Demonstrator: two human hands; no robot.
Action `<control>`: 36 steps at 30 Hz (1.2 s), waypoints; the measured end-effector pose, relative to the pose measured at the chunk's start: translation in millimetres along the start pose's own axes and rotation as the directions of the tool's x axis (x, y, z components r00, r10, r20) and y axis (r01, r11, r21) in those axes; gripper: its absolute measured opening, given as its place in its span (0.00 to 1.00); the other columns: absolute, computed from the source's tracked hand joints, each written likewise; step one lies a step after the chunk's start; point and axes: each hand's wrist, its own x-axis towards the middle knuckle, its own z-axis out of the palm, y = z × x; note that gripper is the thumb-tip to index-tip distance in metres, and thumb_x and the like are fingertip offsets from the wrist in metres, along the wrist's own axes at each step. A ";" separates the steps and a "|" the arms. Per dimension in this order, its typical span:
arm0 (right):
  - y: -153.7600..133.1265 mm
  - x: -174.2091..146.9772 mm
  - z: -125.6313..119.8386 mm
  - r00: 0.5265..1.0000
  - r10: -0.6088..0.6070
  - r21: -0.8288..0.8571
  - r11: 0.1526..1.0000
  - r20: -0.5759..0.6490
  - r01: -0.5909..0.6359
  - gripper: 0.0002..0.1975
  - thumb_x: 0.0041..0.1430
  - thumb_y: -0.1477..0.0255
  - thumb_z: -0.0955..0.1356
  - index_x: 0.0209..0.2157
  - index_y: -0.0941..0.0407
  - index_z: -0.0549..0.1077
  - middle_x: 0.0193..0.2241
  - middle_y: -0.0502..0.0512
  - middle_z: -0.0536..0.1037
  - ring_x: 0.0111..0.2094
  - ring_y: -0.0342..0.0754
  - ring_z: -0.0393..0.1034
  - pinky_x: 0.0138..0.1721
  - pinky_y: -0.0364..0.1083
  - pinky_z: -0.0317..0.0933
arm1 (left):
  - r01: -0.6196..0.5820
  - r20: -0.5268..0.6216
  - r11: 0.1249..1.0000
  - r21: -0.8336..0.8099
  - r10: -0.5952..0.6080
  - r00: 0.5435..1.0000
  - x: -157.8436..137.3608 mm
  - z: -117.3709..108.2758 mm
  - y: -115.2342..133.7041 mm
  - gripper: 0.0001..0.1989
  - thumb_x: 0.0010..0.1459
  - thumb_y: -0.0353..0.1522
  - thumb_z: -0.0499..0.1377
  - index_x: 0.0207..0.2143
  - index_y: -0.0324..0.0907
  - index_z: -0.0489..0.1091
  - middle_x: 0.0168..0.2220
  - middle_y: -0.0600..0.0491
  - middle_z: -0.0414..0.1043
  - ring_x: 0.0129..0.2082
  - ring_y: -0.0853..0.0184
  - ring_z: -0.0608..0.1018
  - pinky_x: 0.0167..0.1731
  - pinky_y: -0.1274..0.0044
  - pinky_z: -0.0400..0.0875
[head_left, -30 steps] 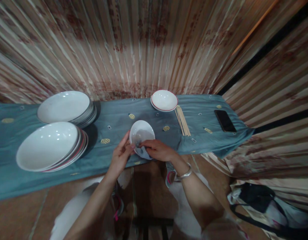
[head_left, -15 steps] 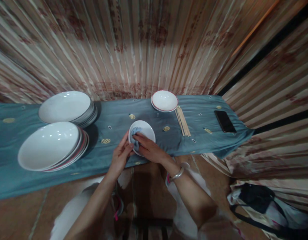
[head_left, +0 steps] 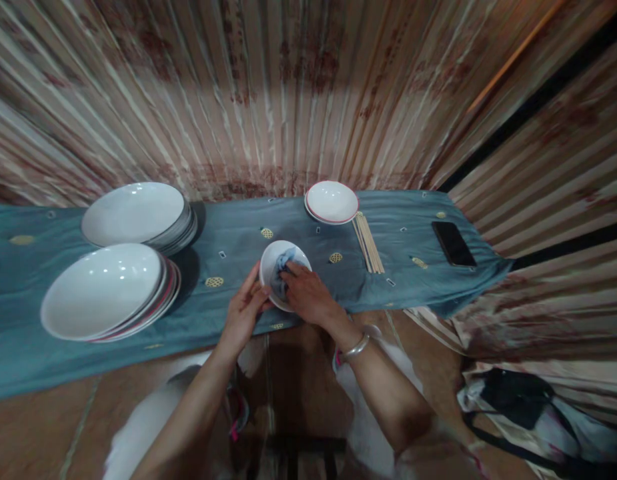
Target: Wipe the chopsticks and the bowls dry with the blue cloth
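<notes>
A small white bowl [head_left: 299,255] is held near the front edge of the cloth-covered table, its inside facing up toward me. My left hand [head_left: 244,310] grips the bowl's left rim, thumb over the edge and fingers around the outside. Inside the bowl, my right hand [head_left: 311,293] presses a bunched blue cloth [head_left: 281,265] against the inner surface. The fingers of that hand are bent over the cloth and partly hide it. A silver bangle circles the right wrist.
Two stacks of large white bowls, the rear one [head_left: 133,213] and the front one [head_left: 101,290], stand at left. Small red-rimmed bowls [head_left: 332,200], wooden chopsticks [head_left: 368,243] and a black phone [head_left: 453,243] lie to the right. A bag [head_left: 518,400] sits low at right.
My right hand and the blue cloth have shifted from the bowl's left side toward its middle and upper part. My left hand keeps its grip on the rim.
</notes>
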 end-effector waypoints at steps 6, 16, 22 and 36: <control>5.0 -5.8 -8.2 0.997 0.000 -0.017 1.000 0.081 0.001 0.16 0.64 0.77 0.61 0.50 0.62 0.74 0.59 0.66 0.68 0.59 0.54 0.64 0.58 0.51 0.59 | -0.001 -0.003 1.000 0.019 0.001 1.000 -1.1 1.1 1.4 0.48 0.44 0.47 0.68 0.65 0.44 0.57 0.48 0.47 0.78 0.44 0.59 0.78 0.39 0.73 0.76; 16.4 -5.1 -10.6 0.980 -0.117 0.147 0.985 0.159 0.094 0.15 0.62 0.80 0.60 0.44 0.59 0.76 0.46 0.59 0.78 0.46 0.48 0.72 0.49 0.45 0.62 | -0.013 -0.008 1.000 0.018 0.013 1.000 -1.4 1.1 1.6 0.47 0.44 0.47 0.68 0.64 0.44 0.59 0.46 0.47 0.79 0.43 0.57 0.79 0.39 0.72 0.76; 21.8 -4.6 -8.7 0.976 -0.150 0.318 0.944 0.161 0.093 0.16 0.60 0.81 0.61 0.44 0.60 0.76 0.46 0.59 0.79 0.45 0.48 0.72 0.48 0.45 0.62 | -0.013 0.004 1.000 0.002 0.013 1.000 -1.1 1.6 2.5 0.46 0.43 0.47 0.69 0.64 0.45 0.60 0.47 0.47 0.78 0.42 0.58 0.80 0.38 0.73 0.77; 21.1 4.7 13.6 0.974 -0.205 0.761 0.615 -0.101 0.208 0.15 0.61 0.76 0.62 0.44 0.57 0.78 0.42 0.53 0.81 0.43 0.46 0.73 0.48 0.46 0.64 | -0.023 0.040 0.999 -0.032 0.024 0.999 0.3 0.0 -1.0 0.47 0.44 0.47 0.68 0.65 0.44 0.58 0.49 0.45 0.77 0.44 0.58 0.80 0.41 0.70 0.77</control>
